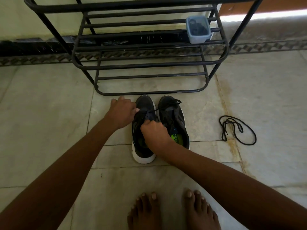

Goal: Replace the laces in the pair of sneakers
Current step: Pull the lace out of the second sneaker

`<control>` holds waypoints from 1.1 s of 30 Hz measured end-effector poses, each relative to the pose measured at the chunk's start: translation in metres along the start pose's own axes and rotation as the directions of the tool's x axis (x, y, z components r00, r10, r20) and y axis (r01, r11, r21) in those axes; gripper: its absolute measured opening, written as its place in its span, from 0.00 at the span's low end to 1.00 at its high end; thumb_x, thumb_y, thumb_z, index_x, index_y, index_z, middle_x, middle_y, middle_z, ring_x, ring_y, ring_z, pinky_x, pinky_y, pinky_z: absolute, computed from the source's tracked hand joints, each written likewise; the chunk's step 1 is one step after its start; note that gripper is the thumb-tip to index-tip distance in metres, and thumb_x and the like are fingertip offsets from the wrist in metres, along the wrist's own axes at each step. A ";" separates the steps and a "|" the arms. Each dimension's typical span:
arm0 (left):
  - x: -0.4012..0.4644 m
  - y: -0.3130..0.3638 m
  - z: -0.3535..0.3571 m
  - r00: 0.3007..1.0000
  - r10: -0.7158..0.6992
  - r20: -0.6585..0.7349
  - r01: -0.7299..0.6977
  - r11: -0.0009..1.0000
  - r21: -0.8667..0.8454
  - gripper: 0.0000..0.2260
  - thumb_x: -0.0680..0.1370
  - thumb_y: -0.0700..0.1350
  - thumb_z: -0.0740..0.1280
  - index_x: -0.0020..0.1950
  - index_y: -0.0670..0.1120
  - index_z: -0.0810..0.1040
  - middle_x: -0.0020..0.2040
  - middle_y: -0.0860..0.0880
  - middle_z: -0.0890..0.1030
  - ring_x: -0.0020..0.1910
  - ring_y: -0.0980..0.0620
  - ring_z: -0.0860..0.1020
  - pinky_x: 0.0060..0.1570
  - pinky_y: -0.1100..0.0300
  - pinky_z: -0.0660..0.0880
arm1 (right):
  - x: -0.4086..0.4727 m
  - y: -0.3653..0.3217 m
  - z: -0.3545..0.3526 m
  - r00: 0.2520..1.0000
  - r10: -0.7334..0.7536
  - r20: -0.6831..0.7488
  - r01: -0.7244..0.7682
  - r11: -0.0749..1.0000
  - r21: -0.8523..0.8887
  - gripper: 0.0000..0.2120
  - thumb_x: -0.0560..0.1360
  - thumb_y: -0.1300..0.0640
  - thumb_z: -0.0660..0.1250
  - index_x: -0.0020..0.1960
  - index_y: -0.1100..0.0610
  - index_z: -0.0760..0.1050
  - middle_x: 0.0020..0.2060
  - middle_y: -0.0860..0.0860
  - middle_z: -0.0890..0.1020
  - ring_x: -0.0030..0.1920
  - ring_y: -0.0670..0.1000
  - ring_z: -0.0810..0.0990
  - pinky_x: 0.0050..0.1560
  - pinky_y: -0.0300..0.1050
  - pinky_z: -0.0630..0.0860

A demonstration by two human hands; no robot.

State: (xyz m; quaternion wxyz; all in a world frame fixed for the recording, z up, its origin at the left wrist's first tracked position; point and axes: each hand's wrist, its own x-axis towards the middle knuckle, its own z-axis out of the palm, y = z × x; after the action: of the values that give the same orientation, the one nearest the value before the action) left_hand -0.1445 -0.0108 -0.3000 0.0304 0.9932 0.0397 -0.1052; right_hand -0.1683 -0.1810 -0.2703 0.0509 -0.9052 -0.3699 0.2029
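Observation:
Two dark sneakers with white soles stand side by side on the floor, toes pointing away from me. My left hand pinches the black lace at the left sneaker's upper eyelets. My right hand is closed over that shoe's tongue and opening, gripping the lace there. The right sneaker has a green insole and a loose black lace lying across its toe. A separate black lace lies coiled on the floor to the right.
A black metal shoe rack stands just beyond the sneakers' toes, with a clear plastic box on its shelf. My bare feet are at the bottom of the view on the tiled floor.

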 end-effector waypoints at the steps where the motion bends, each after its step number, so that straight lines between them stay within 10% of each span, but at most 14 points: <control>1: 0.000 -0.003 0.002 0.998 -0.016 -0.060 0.009 0.993 -0.114 0.13 0.84 0.53 0.62 0.46 0.48 0.80 0.44 0.49 0.77 0.55 0.43 0.74 0.58 0.45 0.70 | -0.001 0.000 0.000 1.000 -0.003 -0.002 0.003 1.000 0.004 0.14 0.79 0.63 0.68 0.63 0.66 0.73 0.56 0.60 0.80 0.53 0.60 0.83 0.52 0.52 0.80; 3: -0.002 -0.009 0.001 0.982 -0.085 -0.170 0.001 0.897 -0.443 0.15 0.79 0.46 0.69 0.32 0.51 0.74 0.33 0.52 0.73 0.41 0.46 0.75 0.48 0.47 0.74 | -0.002 0.000 -0.001 1.000 -0.001 -0.002 0.001 1.000 0.004 0.14 0.79 0.64 0.68 0.63 0.67 0.73 0.56 0.61 0.80 0.53 0.61 0.83 0.52 0.52 0.80; 6: 0.000 -0.006 -0.007 0.924 -0.311 -0.224 -0.050 0.482 -0.875 0.17 0.74 0.32 0.68 0.30 0.48 0.69 0.35 0.52 0.70 0.35 0.55 0.71 0.40 0.61 0.71 | -0.003 0.001 -0.001 1.000 0.009 0.003 -0.009 1.000 -0.002 0.14 0.80 0.65 0.67 0.63 0.68 0.73 0.56 0.61 0.80 0.54 0.62 0.82 0.53 0.53 0.79; 8: 0.003 0.002 -0.015 0.924 -0.359 -0.131 -0.065 0.189 -0.980 0.12 0.75 0.31 0.67 0.34 0.44 0.75 0.38 0.51 0.74 0.38 0.60 0.74 0.44 0.69 0.71 | -0.003 0.001 -0.001 1.000 0.016 0.005 -0.016 1.000 0.003 0.14 0.80 0.65 0.68 0.64 0.67 0.73 0.57 0.61 0.80 0.54 0.62 0.82 0.54 0.54 0.80; 11: 0.009 0.000 -0.013 0.951 -0.300 -0.069 -0.056 0.053 -0.997 0.16 0.79 0.37 0.64 0.33 0.47 0.80 0.34 0.49 0.80 0.42 0.50 0.81 0.57 0.56 0.74 | -0.003 0.000 -0.001 1.000 0.018 0.001 -0.018 1.000 0.003 0.14 0.80 0.65 0.67 0.63 0.67 0.73 0.56 0.61 0.80 0.54 0.62 0.82 0.53 0.54 0.80; 15: 0.009 0.003 -0.007 0.956 -0.282 -0.085 0.025 0.364 -0.931 0.16 0.87 0.48 0.58 0.39 0.48 0.68 0.31 0.51 0.70 0.30 0.53 0.73 0.38 0.55 0.72 | -0.003 0.000 -0.002 1.000 0.008 -0.007 -0.009 1.000 -0.002 0.12 0.80 0.65 0.66 0.63 0.67 0.73 0.56 0.61 0.80 0.54 0.62 0.83 0.52 0.52 0.79; 19: 0.006 0.002 0.001 0.972 0.008 -0.233 -0.124 0.863 -0.489 0.08 0.87 0.45 0.55 0.49 0.46 0.66 0.41 0.49 0.70 0.37 0.53 0.70 0.37 0.59 0.68 | -0.002 -0.002 -0.001 1.000 0.006 -0.008 -0.006 1.000 -0.008 0.11 0.81 0.65 0.64 0.63 0.67 0.73 0.56 0.61 0.81 0.53 0.61 0.83 0.51 0.51 0.79; 26: -0.002 -0.009 0.007 0.993 0.108 -0.046 -0.113 0.988 -0.110 0.15 0.84 0.42 0.60 0.71 0.46 0.68 0.56 0.42 0.81 0.56 0.40 0.79 0.54 0.46 0.75 | 0.002 -0.003 0.004 1.000 0.010 -0.004 -0.010 0.999 -0.039 0.12 0.81 0.65 0.65 0.63 0.68 0.72 0.55 0.62 0.80 0.53 0.62 0.82 0.51 0.53 0.80; 33: -0.005 -0.020 -0.019 0.996 0.080 0.033 -0.080 0.997 0.010 0.15 0.81 0.63 0.61 0.54 0.53 0.63 0.49 0.53 0.79 0.53 0.47 0.79 0.61 0.46 0.62 | 0.000 -0.002 0.002 1.000 0.004 0.000 -0.004 1.000 -0.009 0.14 0.81 0.63 0.66 0.64 0.67 0.72 0.56 0.61 0.81 0.54 0.61 0.83 0.53 0.53 0.80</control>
State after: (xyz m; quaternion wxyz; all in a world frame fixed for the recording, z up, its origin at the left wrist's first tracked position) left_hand -0.1474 0.0104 -0.2810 0.0297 0.9923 -0.0012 -0.1203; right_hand -0.1701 -0.1797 -0.2716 0.0466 -0.9062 -0.3689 0.2013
